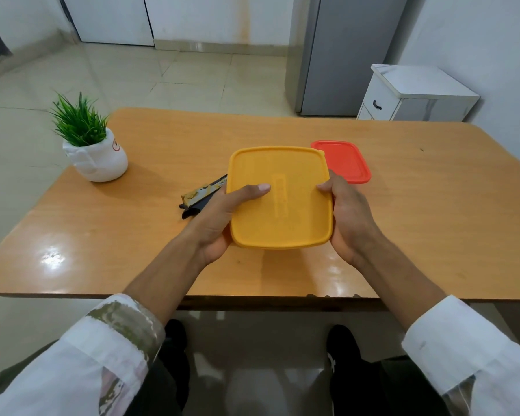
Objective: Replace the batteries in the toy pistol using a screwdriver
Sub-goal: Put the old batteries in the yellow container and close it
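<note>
Yellow lidded box [280, 202] sits in a two-handed grip: left hand [218, 219] and right hand [351, 219] clasp opposite sides, thumbs on top, probably to pry it open.

The wooden counter [433, 211] carries a white potted plant [95, 159] well left of the fingers [252, 189]. A black-and-gold toy pistol [200, 195] lies just beside the left ones, and a red lid [347, 160] just beyond the right ones.

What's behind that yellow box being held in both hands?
Past the far right corner of the yellow box shows a red lid; past its left edge, a black-and-gold object. The box covers part of each, so neither is seen whole.
</note>
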